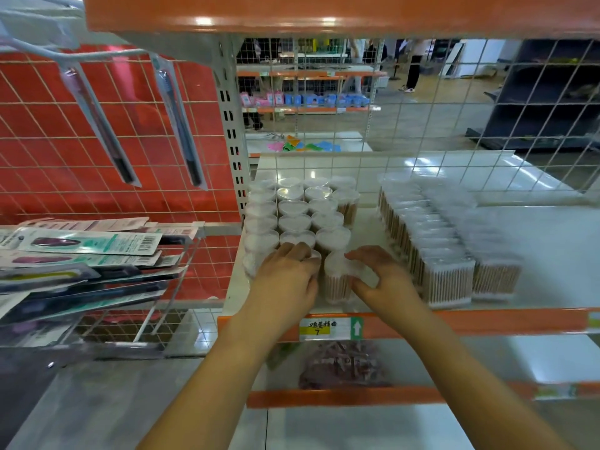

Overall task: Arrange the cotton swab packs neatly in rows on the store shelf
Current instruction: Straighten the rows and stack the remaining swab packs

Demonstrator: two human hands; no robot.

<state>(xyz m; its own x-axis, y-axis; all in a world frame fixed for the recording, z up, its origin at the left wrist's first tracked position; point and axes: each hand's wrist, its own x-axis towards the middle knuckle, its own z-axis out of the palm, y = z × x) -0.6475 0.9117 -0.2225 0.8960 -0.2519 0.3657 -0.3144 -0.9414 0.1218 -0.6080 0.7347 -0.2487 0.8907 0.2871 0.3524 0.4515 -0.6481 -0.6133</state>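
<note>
Clear cotton swab packs [300, 209] with round and heart-shaped lids stand upright in rows at the left of the white shelf [535, 228]. My left hand [285, 271] grips a front-row pack [311, 254], mostly hiding it. My right hand [376, 274] curls its thumb and fingers round the neighbouring front pack [336, 280], whose wooden sticks show through the side. Further right, rectangular swab boxes [431, 241] stand in two long rows running front to back.
Wire mesh [422, 108] backs the shelf. An orange shelf edge with a price tag [331, 328] runs along the front. Below lies a bag of dark reddish items [341, 365]. Packaged goods in a wire rack [81, 254] sit left; two carded items [175, 121] hang above.
</note>
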